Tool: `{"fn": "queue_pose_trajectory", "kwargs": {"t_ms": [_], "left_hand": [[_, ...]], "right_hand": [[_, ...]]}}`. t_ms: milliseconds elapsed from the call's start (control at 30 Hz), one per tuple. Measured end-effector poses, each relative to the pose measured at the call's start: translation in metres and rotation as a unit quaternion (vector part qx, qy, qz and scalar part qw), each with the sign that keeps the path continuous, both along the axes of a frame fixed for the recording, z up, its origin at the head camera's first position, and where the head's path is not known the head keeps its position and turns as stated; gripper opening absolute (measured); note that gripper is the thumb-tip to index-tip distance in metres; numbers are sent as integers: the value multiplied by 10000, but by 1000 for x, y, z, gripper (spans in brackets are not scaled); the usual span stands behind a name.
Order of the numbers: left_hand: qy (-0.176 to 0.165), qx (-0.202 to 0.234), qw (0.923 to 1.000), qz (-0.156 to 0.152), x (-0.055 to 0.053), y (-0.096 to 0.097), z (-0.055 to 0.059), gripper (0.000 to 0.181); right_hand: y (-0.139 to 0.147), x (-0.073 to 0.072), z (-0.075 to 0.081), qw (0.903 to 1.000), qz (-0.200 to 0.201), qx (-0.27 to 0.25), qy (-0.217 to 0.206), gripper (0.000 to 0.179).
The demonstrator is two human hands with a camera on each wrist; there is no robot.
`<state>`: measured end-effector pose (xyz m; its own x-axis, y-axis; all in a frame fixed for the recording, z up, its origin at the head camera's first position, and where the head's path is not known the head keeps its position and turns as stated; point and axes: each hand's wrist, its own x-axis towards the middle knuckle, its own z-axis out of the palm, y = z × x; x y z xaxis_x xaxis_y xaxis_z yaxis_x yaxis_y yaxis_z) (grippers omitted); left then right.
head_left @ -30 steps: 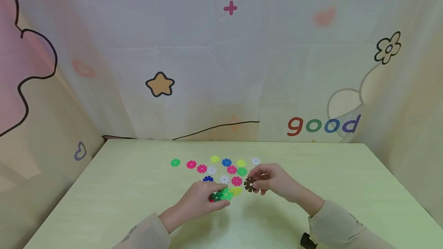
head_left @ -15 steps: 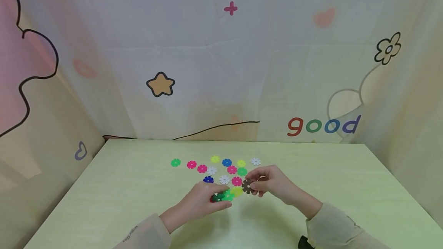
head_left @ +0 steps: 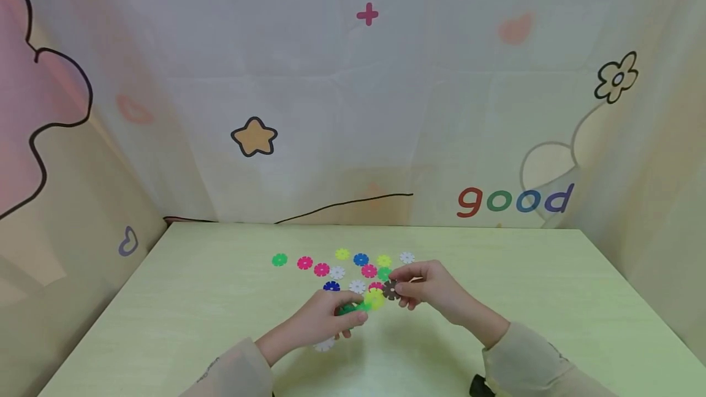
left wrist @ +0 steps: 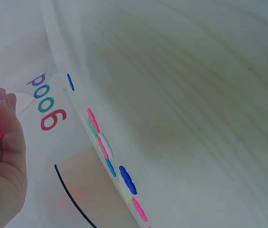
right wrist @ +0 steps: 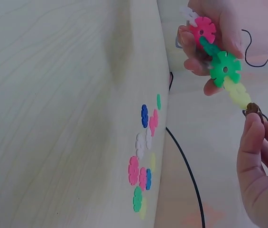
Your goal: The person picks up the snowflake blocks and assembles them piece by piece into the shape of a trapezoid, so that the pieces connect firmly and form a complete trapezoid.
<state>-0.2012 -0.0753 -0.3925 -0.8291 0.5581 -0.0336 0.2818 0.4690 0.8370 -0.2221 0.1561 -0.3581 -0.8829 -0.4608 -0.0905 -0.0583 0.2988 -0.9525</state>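
Observation:
My left hand [head_left: 322, 320] grips a chain of interlocking snowflake discs between thumb and fingers. In the right wrist view the chain shows a white disc, a pink disc [right wrist: 203, 30], a dark green one, a bright green disc [right wrist: 225, 69] and a yellow disc [right wrist: 237, 93] at its end. My right hand [head_left: 436, 293] pinches a brown snowflake disc [head_left: 390, 290] by its edge. The brown disc meets the yellow disc's outer rim; how deep the slots engage I cannot tell. Part of the chain is hidden behind the left fingers.
Loose discs lie flat on the table [head_left: 193, 299] beyond the hands, among them a blue disc [head_left: 361, 260], a pink disc [head_left: 305, 263] and a green disc [head_left: 279, 260]. A printed curtain [head_left: 309, 103] stands behind the table's far edge.
The right hand has brought the brown disc left against the yellow one. The left hand has turned the chain: its yellow end is higher, and a white disc now shows below the hand.

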Motion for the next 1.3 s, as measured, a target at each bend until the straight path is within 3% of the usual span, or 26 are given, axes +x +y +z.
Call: {"fn": "queue_pose_trajectory", "kwargs": {"t_ms": [333, 533, 900, 1300], "left_hand": [[-385, 414, 9982, -193, 1, 0, -1, 35], [-710, 736, 9947, -144, -1, -1, -3, 37], [-1026, 1238, 9867, 216, -2, -2, -7, 37], [-1108, 1421, 9828, 408, -3, -2, -9, 47]], "right_hand": [[-4, 1, -1, 9999, -15, -103, -49, 34], [-7, 2, -5, 9999, 55, -17, 159, 30], [-12, 10, -11, 9953, 11, 230, 938, 20], [-20, 10, -26, 9760, -701, 425, 2015, 9]]}}
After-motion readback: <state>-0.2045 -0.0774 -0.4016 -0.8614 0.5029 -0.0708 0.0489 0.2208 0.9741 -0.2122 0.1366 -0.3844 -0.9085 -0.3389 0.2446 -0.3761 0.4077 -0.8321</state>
